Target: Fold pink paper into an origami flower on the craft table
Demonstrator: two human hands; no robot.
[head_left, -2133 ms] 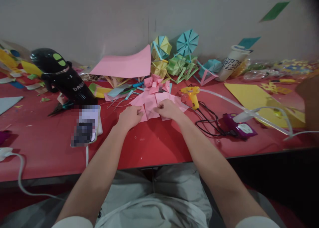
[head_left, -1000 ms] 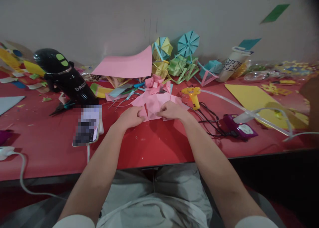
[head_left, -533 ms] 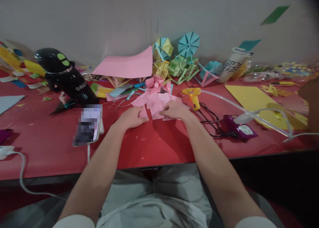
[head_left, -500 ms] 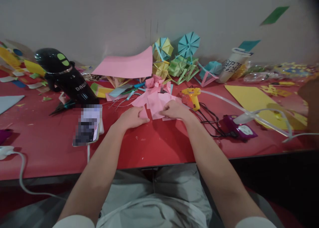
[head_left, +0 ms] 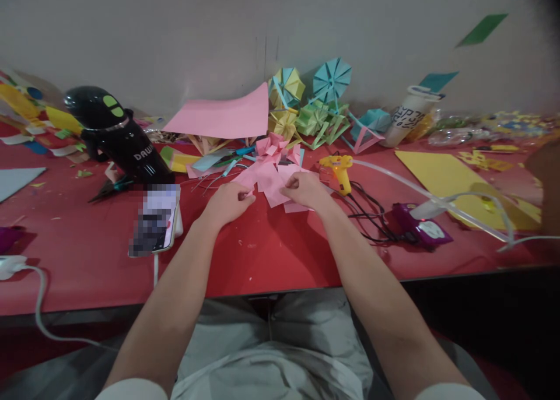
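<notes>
My left hand (head_left: 231, 203) is closed in a pinch just left of the pink paper pile, with a sliver of pink paper (head_left: 251, 193) showing at its fingertips. Opposite it, my right hand (head_left: 305, 191) has its fingers curled together over the right part of the pile; whatever they pinch is hidden. Between the hands lies a square of pink paper (head_left: 270, 185), overlapping other pink pieces. Folded pink paper shapes (head_left: 276, 149) stand heaped right behind it.
A yellow glue gun (head_left: 340, 171) and a purple power adapter (head_left: 422, 225) with cables lie to the right. On the left are a phone (head_left: 160, 219) and a black tumbler (head_left: 126, 140). Folded paper umbrellas (head_left: 331, 80) and a large pink sheet (head_left: 223, 114) stand at the wall.
My left hand has drawn slightly left and its fingers have closed up, hiding most of the pink piece. My right hand has lifted a little, and the pink square has turned slightly.
</notes>
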